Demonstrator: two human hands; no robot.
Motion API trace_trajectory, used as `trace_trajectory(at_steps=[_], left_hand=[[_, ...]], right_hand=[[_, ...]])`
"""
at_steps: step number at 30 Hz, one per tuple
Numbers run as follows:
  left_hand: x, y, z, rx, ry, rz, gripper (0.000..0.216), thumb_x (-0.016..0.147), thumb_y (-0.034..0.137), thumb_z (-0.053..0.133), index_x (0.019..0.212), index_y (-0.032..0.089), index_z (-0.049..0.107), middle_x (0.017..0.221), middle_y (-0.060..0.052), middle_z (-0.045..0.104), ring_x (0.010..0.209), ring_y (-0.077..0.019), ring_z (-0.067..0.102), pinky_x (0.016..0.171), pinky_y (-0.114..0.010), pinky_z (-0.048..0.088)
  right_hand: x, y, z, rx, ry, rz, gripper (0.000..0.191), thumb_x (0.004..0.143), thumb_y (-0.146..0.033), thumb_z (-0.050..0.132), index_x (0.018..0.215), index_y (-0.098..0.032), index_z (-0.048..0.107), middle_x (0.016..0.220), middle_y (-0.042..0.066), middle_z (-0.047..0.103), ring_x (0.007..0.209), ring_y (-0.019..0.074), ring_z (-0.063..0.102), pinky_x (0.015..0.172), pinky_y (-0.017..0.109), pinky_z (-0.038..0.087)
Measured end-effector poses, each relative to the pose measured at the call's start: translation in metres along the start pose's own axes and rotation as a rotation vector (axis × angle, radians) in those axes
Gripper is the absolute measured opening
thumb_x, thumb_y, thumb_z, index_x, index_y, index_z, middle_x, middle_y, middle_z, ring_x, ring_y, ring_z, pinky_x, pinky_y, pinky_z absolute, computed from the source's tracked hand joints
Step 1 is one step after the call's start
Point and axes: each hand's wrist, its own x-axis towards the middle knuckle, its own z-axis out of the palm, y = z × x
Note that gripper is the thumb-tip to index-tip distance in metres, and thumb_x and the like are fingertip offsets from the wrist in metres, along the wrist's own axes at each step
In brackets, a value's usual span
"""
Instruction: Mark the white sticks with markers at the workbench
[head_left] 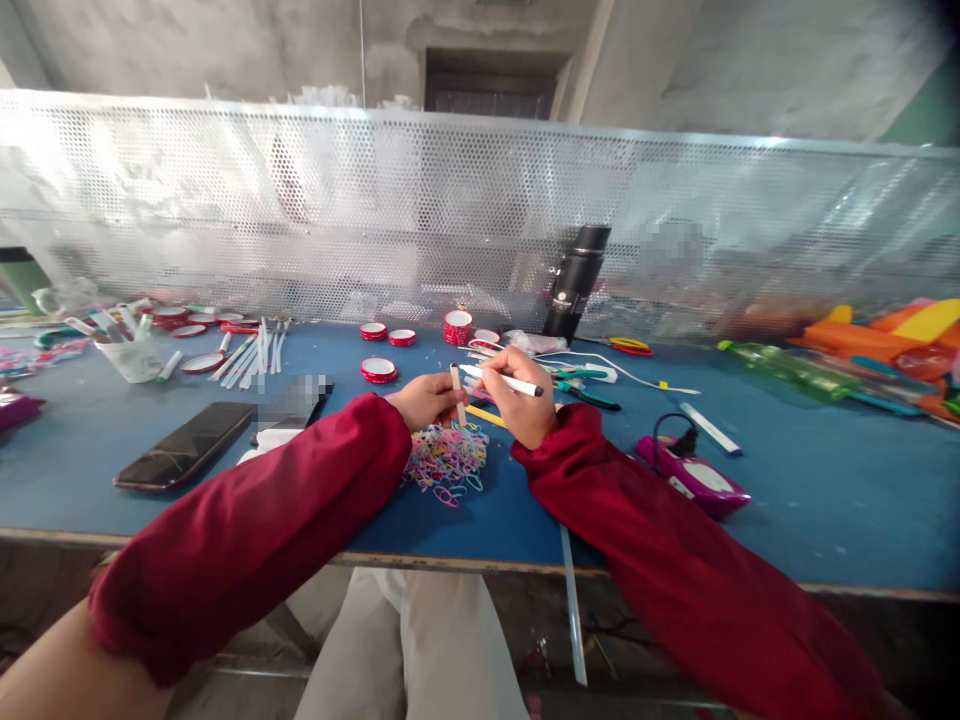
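My left hand [427,403] pinches a flat wooden craft stick [458,395] and holds it upright over the table. In my right hand [517,395] is a white marker [510,379] with a black end, gripped like a pen. Its tip points left, close to the upper part of the stick; whether it touches, I cannot tell. Below my left hand lies a heap of small coloured rubber bands [448,458]. A yellow stick [486,415] lies between the two hands, partly hidden by the right one.
Left are a phone [185,445], a white cup [129,357] of pens and several glue sticks [259,355]. Red tape rolls [379,370], a black flask [577,285] and green-handled pliers [581,385] stand or lie farther back. Right are a purple power strip [697,478] and an orange toy [877,340].
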Motion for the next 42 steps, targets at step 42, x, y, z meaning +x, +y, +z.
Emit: trace_trajectory(at_steps=[42], left_hand=[[0.0018,-0.003,-0.0008,-0.02,-0.018,0.01,0.01,0.087,0.021,0.053,0.082,0.012,0.055,0.053,0.003,0.056,0.041,-0.0061,0.049,0.044,-0.019,0.036]], right_hand=[[-0.0014,0.0008,0.0022,0.028,-0.033,0.017,0.01,0.085,-0.029,0.054,0.077,-0.023,0.055,0.067,-0.001,0.062,0.06,0.0151,0.058,0.058,0.028,0.047]])
